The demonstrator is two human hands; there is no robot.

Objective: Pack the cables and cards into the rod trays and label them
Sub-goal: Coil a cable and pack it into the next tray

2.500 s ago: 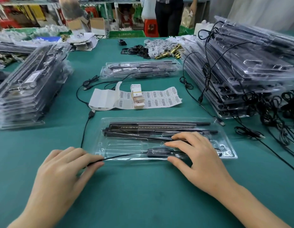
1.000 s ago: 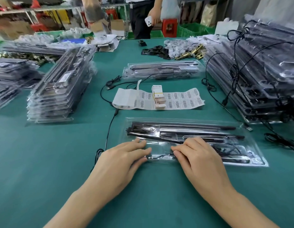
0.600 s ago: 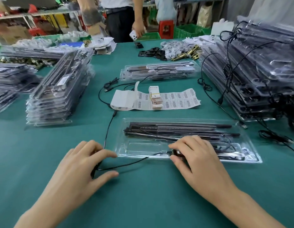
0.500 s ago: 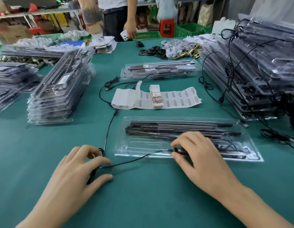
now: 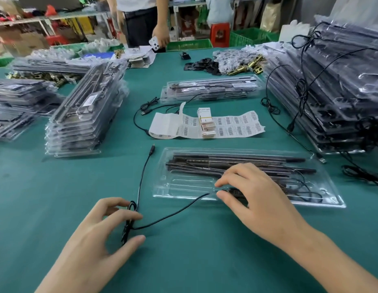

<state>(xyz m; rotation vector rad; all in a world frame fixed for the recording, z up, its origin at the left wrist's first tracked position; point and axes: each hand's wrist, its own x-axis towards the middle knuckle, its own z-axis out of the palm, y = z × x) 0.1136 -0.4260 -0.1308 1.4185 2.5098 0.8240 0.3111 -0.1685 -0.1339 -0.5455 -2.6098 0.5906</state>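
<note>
Now drawn back from the label sheet [image 5: 236, 127], the cable [image 5: 169, 216] has its coil pinched in my left hand [image 5: 99, 240] fingers on the worktop [image 5: 57, 187], my right hand [image 5: 262, 204] fingers clamping it at the rod tray [image 5: 184, 183] edge.

Green table [image 5: 57, 187] with a clear rod tray [image 5: 184, 188], a black cable [image 5: 169, 216], a barcode label strip [image 5: 236, 129], stacked trays [image 5: 82, 123]

Across the green counter [image 5: 184, 261] we see a person [image 5: 139, 24] standing with a white phone [image 5: 155, 43] in one hand, a red stool [image 5: 219, 33] and green crates [image 5: 188, 44] behind, and brass fittings [image 5: 245, 67] beside black plastic parts [image 5: 199, 66].
</note>
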